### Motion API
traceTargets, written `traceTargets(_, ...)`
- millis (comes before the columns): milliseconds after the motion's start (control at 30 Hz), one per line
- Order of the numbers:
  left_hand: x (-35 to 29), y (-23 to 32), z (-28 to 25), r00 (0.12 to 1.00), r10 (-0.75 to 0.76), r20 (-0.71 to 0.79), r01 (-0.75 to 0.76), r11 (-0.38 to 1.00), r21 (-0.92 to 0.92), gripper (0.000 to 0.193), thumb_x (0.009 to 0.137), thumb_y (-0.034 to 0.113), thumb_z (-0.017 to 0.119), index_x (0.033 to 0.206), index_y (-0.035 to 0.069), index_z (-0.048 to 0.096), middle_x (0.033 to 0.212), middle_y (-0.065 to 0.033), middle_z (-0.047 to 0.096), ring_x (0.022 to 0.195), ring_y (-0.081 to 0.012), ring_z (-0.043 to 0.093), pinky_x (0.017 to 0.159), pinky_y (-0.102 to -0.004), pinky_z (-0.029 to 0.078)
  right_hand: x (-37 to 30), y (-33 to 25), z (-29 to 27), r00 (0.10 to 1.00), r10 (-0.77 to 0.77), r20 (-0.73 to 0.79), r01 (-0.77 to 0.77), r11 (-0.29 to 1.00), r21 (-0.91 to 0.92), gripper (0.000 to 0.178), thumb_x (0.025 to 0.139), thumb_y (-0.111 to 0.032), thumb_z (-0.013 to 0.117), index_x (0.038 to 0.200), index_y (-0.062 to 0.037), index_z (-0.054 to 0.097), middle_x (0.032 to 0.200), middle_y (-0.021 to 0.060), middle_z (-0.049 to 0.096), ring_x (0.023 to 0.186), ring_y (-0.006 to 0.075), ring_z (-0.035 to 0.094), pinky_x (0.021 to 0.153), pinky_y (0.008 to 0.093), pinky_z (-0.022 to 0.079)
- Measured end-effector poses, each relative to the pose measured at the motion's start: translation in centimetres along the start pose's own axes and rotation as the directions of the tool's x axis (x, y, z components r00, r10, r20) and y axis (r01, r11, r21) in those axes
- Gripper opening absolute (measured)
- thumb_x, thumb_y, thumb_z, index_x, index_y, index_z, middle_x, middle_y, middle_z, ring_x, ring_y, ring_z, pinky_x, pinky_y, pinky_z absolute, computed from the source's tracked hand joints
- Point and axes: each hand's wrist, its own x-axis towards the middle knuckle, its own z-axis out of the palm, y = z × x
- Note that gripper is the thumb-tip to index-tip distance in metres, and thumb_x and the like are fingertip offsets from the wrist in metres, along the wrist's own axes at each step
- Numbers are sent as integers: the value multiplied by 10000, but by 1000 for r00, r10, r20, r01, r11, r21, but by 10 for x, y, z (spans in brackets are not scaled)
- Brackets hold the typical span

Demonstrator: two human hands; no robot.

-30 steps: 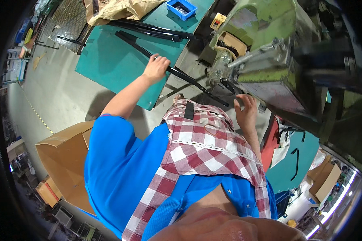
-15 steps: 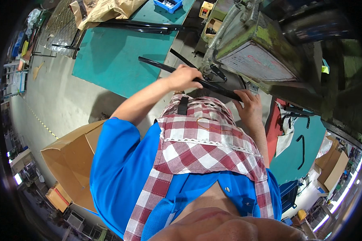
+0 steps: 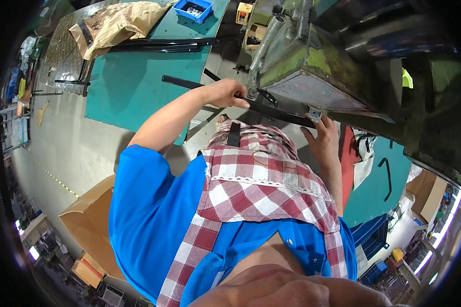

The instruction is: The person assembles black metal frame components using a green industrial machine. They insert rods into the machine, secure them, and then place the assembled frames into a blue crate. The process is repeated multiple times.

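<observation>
A long black metal bar (image 3: 276, 113) lies crosswise in front of my apron, its left part passing over the green tabletop. My left hand (image 3: 224, 93) is wrapped round it near the middle, thumb on the near side. At its right end, my right hand (image 3: 323, 137) holds the bar between the fingers and the thumb, though the fingertips are partly hidden. That end lies by a small metal block (image 3: 314, 113) under the green machine (image 3: 317, 77). A black lever-like part (image 3: 268, 97) sits just beyond the bar.
The green table (image 3: 133, 87) at the left bears more black bars (image 3: 159, 45), a brown paper bag (image 3: 123, 25) and a blue bin (image 3: 193, 10) of small parts. A cardboard box (image 3: 89, 220) stands at my left. Bent black rods (image 3: 386, 179) lie on another green table at right.
The bar's right end and my right hand have come closer to the small metal block under the machine. Both hands keep their hold, and the whole view has shifted slightly.
</observation>
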Motion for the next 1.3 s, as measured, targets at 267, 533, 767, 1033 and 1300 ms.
traceTargets(267, 38, 23, -16, 884, 377, -276, -336, 923, 186, 396, 752, 442, 714, 887, 71, 681, 737, -160, 629, 717, -320, 608, 644, -387, 459, -10, 23, -16, 979, 43, -198, -71, 988, -137, 378, 702, -111, 746, 1069, -94, 654, 1099, 130, 606, 1070, 343, 532, 926, 446, 420)
traceTargets(533, 52, 12, -13, 908, 373, -189, -300, 896, 329, 407, 760, 428, 705, 927, 59, 662, 824, -144, 656, 814, -321, 623, 707, -393, 476, -13, 36, 12, 969, 44, -242, -74, 991, -115, 380, 673, -107, 757, 1039, -103, 658, 1113, 119, 599, 1084, 356, 521, 939, 467, 402)
traceTargets(767, 44, 26, -17, 862, 396, -317, -326, 911, 252, 263, 762, 280, 704, 919, 72, 671, 817, -165, 654, 807, -343, 621, 713, -402, 488, -7, 44, 9, 951, 37, -307, -68, 993, -94, 351, 680, -111, 759, 1013, -86, 653, 1026, 135, 629, 1013, 350, 566, 890, 444, 439)
traceTargets(1033, 44, 35, -25, 931, 213, -297, -253, 962, -103, 195, 753, 203, 685, 879, 54, 685, 761, -184, 643, 741, -331, 629, 664, -379, 491, 0, 63, 15, 957, 45, -287, -83, 989, -121, 375, 732, -184, 740, 1061, -41, 630, 1054, 169, 629, 1010, 368, 577, 879, 444, 447)
traceTargets(1300, 47, 42, -32, 939, 214, -270, -216, 976, 25, 211, 735, 219, 693, 845, 39, 683, 727, -191, 634, 712, -332, 634, 635, -391, 488, -2, 66, 18, 963, 25, -269, -58, 992, -116, 387, 741, -182, 714, 1081, -21, 625, 1120, 199, 604, 1056, 390, 548, 915, 451, 428)
